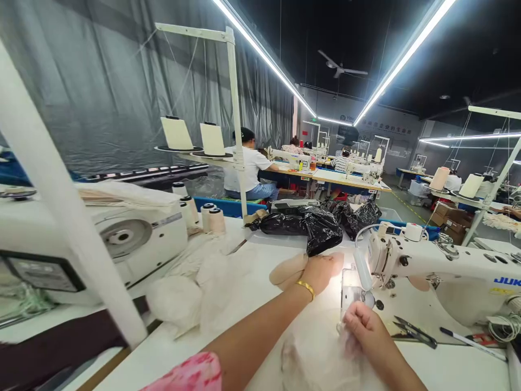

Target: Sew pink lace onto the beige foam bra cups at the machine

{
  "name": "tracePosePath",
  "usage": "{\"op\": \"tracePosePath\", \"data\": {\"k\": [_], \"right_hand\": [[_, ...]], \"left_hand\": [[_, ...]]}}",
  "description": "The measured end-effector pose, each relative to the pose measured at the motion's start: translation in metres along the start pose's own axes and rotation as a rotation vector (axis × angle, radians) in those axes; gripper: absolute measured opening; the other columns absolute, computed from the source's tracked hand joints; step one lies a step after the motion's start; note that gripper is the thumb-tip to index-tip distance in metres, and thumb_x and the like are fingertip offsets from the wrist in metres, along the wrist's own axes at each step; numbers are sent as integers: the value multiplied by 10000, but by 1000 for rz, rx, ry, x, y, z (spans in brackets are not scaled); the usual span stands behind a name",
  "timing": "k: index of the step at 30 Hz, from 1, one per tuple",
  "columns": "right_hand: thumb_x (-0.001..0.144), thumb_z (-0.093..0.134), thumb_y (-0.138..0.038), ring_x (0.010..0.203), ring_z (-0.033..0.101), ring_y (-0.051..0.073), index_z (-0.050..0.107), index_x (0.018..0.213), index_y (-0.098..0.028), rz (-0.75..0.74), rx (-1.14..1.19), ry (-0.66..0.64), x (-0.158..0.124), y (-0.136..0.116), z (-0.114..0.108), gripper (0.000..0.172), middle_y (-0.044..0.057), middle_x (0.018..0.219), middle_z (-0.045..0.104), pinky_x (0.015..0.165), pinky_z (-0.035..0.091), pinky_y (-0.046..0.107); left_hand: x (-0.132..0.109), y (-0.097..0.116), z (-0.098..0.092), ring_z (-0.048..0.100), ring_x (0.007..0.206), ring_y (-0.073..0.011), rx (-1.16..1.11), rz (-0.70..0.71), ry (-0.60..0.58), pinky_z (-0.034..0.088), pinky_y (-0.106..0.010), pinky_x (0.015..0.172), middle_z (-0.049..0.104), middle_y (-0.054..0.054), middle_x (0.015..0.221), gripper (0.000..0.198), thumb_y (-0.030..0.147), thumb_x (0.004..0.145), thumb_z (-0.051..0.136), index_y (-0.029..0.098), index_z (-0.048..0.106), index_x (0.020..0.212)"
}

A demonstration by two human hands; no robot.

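Observation:
My left hand (319,276), with a gold bangle at the wrist, reaches to the left of the needle area. Its fingers are closed over a beige rounded pad (287,270), which shows on both sides of the hand; the fingertips are partly hidden. Just in front of the needle plate (350,296), my right hand (364,328) is closed in a pinch on thin, pale sheer fabric (317,353). That fabric spreads towards me over the table. The lit sewing machine (439,266) stands to the right of both hands.
Thread snips (415,331) and a pen (472,343) lie right of my right hand. Black plastic bags (301,225) sit behind the left hand. Pale fabric pieces (179,304), thread cones (215,221) and another machine (134,233) are at left. A co-worker (248,168) sits ahead.

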State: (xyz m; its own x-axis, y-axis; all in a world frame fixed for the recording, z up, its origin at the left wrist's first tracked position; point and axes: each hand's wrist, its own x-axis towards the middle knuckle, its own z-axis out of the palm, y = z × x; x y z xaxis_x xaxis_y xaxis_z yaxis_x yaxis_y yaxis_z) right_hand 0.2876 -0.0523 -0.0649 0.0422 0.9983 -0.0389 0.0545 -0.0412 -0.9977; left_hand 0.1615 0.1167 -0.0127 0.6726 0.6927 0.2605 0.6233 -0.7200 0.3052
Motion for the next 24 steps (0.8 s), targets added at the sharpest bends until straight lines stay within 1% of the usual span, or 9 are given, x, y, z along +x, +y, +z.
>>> {"op": "tracePosePath", "data": {"k": [3, 6, 9, 12, 14, 15, 18, 21, 24], "right_hand": [[875, 624, -690, 518, 630, 158, 492, 821, -233, -10, 22, -3, -1, -1, 2, 479, -36, 673, 643, 511, 360, 253], [882, 630, -671, 542, 673, 177, 506, 819, -227, 0, 35, -14, -1, -7, 3, 465, -11, 712, 696, 530, 375, 262], [864, 649, -682, 588, 703, 193, 535, 824, -217, 8, 42, -1, -3, -13, 2, 481, 10, 748, 721, 557, 395, 268], [852, 657, -709, 616, 708, 192, 572, 859, -208, 21, 61, 8, -6, -16, -1, 508, 21, 790, 736, 597, 423, 276], [844, 639, -752, 628, 702, 192, 599, 896, -203, 27, 74, 2, -9, -16, -2, 553, 30, 807, 739, 618, 444, 286], [845, 613, -780, 635, 697, 193, 608, 914, -199, 26, 79, 1, -11, -16, -3, 585, 36, 810, 739, 624, 451, 290], [884, 495, -828, 699, 675, 199, 619, 947, -190, -2, 70, 3, -16, -18, -5, 653, 45, 801, 720, 671, 466, 303], [901, 509, -796, 760, 617, 194, 615, 900, -195, -72, -19, 5, -21, -20, -4, 610, 23, 796, 664, 716, 460, 299], [864, 639, -709, 711, 550, 181, 612, 864, -203, -108, -106, -5, -29, -26, 2, 507, -5, 756, 603, 649, 420, 282]], "left_hand": [[7, -5, 2, 679, 1028, -225, -40, -50, 45, 588, -440, 909, 683, -88, 1198, 283, 370, 1004, 647, 162, 661, 1197], [-1, -9, -13, 673, 1035, -224, -136, -80, 131, 583, -430, 913, 680, -93, 1213, 288, 390, 1007, 636, 171, 664, 1192], [-24, -7, -35, 676, 980, -220, -257, -152, 224, 572, -365, 855, 716, -86, 1078, 249, 392, 1030, 531, 206, 693, 1063], [-65, 5, -57, 681, 834, -219, -391, -227, 254, 546, -303, 682, 696, -49, 873, 273, 377, 983, 456, 204, 666, 1012], [-97, 18, -67, 657, 752, -192, -534, -248, 223, 515, -267, 611, 662, -16, 822, 268, 409, 928, 497, 199, 635, 1022], [-113, 24, -68, 631, 722, -181, -677, -275, 182, 497, -257, 595, 638, -2, 797, 274, 441, 890, 557, 198, 623, 998], [-149, 41, -60, 568, 687, -163, -925, -355, 17, 476, -252, 589, 570, 29, 738, 319, 478, 802, 652, 195, 591, 936], [-163, 51, -43, 565, 679, -170, -903, -394, -75, 478, -268, 590, 560, 30, 729, 306, 468, 794, 632, 196, 577, 924], [-162, 57, -37, 633, 773, -226, -696, -329, -78, 536, -344, 680, 648, -28, 843, 300, 435, 828, 598, 192, 607, 1005]]}}
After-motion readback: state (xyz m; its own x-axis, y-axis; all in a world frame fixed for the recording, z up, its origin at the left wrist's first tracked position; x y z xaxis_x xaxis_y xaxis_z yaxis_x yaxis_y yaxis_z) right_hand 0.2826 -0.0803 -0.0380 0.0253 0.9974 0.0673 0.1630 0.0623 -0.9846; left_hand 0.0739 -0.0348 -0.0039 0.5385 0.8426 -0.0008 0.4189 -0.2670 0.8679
